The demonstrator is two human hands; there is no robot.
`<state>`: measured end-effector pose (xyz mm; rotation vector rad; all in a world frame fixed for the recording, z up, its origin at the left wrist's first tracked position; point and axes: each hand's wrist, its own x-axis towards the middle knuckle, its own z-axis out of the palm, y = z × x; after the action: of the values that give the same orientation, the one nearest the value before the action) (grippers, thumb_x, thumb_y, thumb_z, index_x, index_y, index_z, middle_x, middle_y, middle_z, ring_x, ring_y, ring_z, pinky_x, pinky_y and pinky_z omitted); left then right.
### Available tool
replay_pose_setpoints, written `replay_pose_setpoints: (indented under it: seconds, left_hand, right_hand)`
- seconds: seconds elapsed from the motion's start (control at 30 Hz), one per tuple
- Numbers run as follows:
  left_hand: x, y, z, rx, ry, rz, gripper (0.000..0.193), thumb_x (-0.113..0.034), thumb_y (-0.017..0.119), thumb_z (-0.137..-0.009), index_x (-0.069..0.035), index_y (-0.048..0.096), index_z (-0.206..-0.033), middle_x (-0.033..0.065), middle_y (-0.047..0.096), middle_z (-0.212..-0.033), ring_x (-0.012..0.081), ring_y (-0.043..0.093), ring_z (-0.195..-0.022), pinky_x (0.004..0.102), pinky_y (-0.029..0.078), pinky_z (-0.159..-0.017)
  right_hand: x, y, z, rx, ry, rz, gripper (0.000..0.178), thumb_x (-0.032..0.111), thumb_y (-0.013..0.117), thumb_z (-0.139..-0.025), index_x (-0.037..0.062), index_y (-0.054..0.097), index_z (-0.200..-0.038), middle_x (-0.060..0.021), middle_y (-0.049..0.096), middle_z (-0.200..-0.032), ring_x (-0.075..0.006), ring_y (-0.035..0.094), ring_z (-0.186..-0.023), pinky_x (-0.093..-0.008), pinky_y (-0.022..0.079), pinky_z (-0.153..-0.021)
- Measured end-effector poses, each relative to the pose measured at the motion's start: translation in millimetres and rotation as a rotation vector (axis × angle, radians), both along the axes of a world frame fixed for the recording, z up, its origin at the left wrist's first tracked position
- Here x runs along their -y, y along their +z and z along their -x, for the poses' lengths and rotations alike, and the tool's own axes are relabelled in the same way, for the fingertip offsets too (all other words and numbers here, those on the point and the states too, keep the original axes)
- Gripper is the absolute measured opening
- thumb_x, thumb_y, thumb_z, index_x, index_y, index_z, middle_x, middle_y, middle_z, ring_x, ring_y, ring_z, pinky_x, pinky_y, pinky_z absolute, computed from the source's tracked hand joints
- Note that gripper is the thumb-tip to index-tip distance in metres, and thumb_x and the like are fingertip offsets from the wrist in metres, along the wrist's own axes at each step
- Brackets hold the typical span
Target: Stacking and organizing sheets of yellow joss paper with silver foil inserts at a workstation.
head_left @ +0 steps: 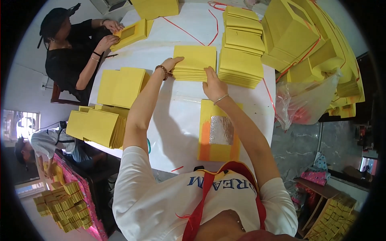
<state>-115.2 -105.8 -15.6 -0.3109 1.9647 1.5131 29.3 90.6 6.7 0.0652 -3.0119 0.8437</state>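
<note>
A stack of folded yellow paper (195, 60) lies on the white-covered table in front of me. My left hand (172, 65) grips its left edge, thumb on top. At its front right corner my right hand (214, 85) closes on the same stack, fingers partly hidden. Just right of it stand taller piles of yellow paper (240, 66), close beside but apart. Nearer to me, under my right forearm, lies a yellow sheet (207, 152) with orange bands and a silver foil square (221, 130).
More yellow stacks (120, 87) stand on the left of the table. A co-worker (66, 56) handles yellow paper at the far left; another person (48, 144) bends over a side table. Red string (185, 30) lies on the tabletop. A clear plastic bag (301, 100) hangs at the right edge.
</note>
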Motion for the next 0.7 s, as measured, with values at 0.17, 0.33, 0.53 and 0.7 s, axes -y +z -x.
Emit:
replay_pose_setpoints:
  seconds: [0.17, 0.33, 0.53, 0.7]
  left_hand:
    - [6.1, 0.6, -2.2, 0.000, 0.034, -0.075, 0.049, -0.046, 0.067, -0.070, -0.004, 0.060, -0.093, 0.0055, 0.061, -0.072, 0.0163, 0.055, -0.050, 0.0312, 0.044, -0.044]
    - [-15.3, 32.1, -18.5, 0.108, 0.023, -0.296, 0.048, -0.042, 0.069, -0.072, -0.004, 0.060, -0.099, 0.0065, 0.064, -0.085, 0.0166, 0.061, -0.065, 0.0279, 0.049, -0.056]
    - [-4.0, 11.4, -13.4, 0.094, 0.075, -0.460, 0.045, -0.033, 0.065, -0.078, -0.001, 0.056, -0.107, 0.0081, 0.063, -0.098, 0.0165, 0.061, -0.084, 0.0307, 0.050, -0.069]
    - [-15.2, 38.7, -32.5, 0.107, 0.041, -0.293, 0.048, -0.043, 0.066, -0.074, -0.007, 0.058, -0.105, 0.0079, 0.062, -0.097, 0.0151, 0.061, -0.080, 0.0291, 0.048, -0.062]
  right_hand:
    - [6.6, -1.0, -1.6, -0.057, -0.043, 0.064, 0.053, 0.021, 0.055, -0.079, 0.0115, 0.036, -0.127, -0.0107, 0.044, -0.129, -0.0329, 0.059, -0.090, -0.0428, 0.048, -0.075]
    - [-6.1, 0.9, 0.1, 0.020, -0.063, 0.047, 0.053, 0.020, 0.054, -0.078, 0.0109, 0.036, -0.127, -0.0060, 0.039, -0.136, -0.0280, 0.057, -0.098, -0.0403, 0.048, -0.077]
    - [-2.3, -2.7, 0.5, -0.025, -0.040, 0.060, 0.051, 0.020, 0.054, -0.080, 0.0116, 0.037, -0.127, -0.0092, 0.045, -0.129, -0.0291, 0.055, -0.102, -0.0400, 0.046, -0.081]
    - [-11.3, -11.0, -3.2, -0.044, -0.053, 0.074, 0.052, 0.020, 0.056, -0.080, 0.0120, 0.037, -0.128, -0.0111, 0.047, -0.127, -0.0295, 0.053, -0.106, -0.0391, 0.045, -0.084]
